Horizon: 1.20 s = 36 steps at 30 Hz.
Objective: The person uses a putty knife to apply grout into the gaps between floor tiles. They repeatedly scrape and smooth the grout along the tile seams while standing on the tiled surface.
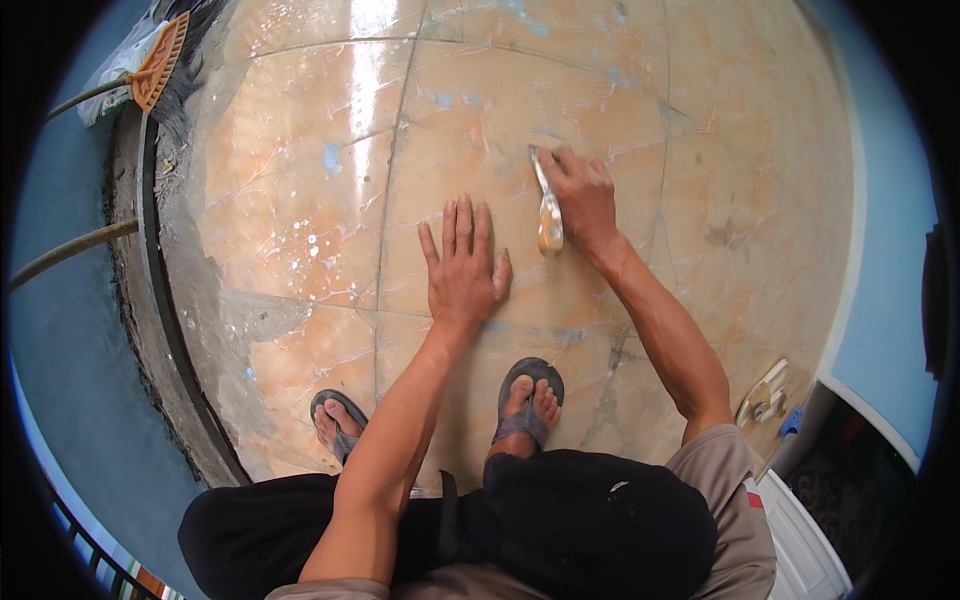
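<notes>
A: What does the right hand [582, 197] do?

B: It is closed on a scraper [547, 210], fingers bunched low around the blade end, with the handle left bare. That grip probably puts pressure close to the edge.

A: And the left hand [463, 265]?

B: It holds nothing. It lies palm down on the tiled floor [520, 290], fingers a little apart, to the left of the scraper and slightly nearer, likely propping the person's leaning weight.

A: Which way does the scraper point?

B: Its tip points far and a touch left; the wooden handle end faces near. The long axis runs near to far, leaning slightly left at the far end, just left of the right hand.

A: What lies farther out?

B: Two sandals [531, 400] stand apart on the near side, seemingly for balance. White spots [312, 242] dot the tiles to the left. A pale tool [766, 396] rests near right, perhaps parked there for reach. A broom [161, 62] is far left.
</notes>
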### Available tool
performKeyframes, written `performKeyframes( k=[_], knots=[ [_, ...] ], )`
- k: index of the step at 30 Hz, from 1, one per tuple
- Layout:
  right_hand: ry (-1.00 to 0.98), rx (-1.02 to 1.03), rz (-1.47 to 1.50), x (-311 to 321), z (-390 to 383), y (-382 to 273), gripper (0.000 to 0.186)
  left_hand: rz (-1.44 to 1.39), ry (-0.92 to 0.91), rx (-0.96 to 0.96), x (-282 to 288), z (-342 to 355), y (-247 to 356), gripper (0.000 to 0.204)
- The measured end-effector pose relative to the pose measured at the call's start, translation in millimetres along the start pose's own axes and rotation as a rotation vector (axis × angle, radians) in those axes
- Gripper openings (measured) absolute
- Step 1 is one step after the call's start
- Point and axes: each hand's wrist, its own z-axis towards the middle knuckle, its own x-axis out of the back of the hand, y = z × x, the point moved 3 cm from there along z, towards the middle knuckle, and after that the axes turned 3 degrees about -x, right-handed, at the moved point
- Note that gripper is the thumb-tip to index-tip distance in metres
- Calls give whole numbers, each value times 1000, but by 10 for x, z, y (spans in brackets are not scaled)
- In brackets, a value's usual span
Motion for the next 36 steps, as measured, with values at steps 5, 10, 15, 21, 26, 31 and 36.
performKeyframes(
  k=[5, 10, 15, 21, 26, 31, 36],
  knots=[
    [0, -51, 13, -3, 72, 15, 39, -1, -10, -1, 26, 6, 26, 78],
    [11, -25, 2, -74, -19, -79, 41, -3, -5, 6, 26, 10, 29, 79],
    [19, -90, -69, -31, 196, 56, 38, 9, -3, -9, 28, 0, 32, 79],
    [47, -39, -19, -13, -13, 10, 27, 11, 14, -7, 44, 58, 14, 78],
    [-14, -114, -61, 17, 261, 143, 33, -2, -10, -2, 16, 18, -7, 78],
    [19, -77, -24, -10, 81, 101, 34, 2, 8, -10, 16, 26, 8, 78],
    [-33, -132, -59, -47, 316, 224, 32, 15, -19, -4, 0, -1, 16, 79]
  ],
)
